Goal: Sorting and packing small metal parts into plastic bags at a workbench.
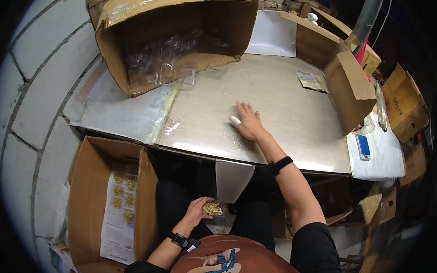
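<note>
My left hand (198,211) is down below the table's front edge, over my lap. Its fingers close around a small clear plastic box (213,208) filled with thin gold-coloured metal pieces, too small to name exactly. My right hand (249,124) lies stretched out over the metal tabletop (294,114), fingers extended and holding nothing. A white cover wraps its thumb. Just below that hand, a few thin light pieces (236,141) rest on the metal near the front edge.
A large cardboard box (178,75) of clear plastic boxes lies on its side at the back left. An open carton (81,208) at lower left holds several gold-filled packs. Cardboard walls (351,86) line the right side; a blue-topped scale (363,147) sits beyond.
</note>
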`<state>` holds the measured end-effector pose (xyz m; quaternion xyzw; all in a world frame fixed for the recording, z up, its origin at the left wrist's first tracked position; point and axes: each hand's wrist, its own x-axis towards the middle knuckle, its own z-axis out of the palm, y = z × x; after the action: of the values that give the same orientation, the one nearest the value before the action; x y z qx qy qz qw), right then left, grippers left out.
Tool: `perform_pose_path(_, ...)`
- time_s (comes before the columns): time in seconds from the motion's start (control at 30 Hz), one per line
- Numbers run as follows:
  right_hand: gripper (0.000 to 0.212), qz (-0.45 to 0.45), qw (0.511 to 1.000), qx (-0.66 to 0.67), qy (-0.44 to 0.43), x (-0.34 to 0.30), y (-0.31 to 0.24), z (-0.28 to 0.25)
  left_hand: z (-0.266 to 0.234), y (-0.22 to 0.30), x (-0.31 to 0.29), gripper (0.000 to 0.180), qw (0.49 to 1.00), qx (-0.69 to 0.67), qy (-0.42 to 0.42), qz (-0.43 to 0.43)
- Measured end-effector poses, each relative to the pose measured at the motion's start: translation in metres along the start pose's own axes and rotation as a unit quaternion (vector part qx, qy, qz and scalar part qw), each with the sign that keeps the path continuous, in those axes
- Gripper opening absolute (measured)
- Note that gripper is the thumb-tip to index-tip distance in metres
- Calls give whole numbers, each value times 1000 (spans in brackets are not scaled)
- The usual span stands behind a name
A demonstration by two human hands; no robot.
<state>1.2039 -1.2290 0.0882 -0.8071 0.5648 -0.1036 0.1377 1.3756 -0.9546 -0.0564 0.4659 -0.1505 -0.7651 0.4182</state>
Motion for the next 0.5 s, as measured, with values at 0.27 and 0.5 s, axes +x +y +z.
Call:
perform_pose_path(0.27, 46, -138, 989, 20, -39, -60, -23, -20, -8, -18, -8, 33, 1000, -14, 3, 5)
perform_pose_path(0.5, 43, -85, 992, 33, 91, -78, -18, 11, 9, -13, 17, 35, 999, 29, -13, -25)
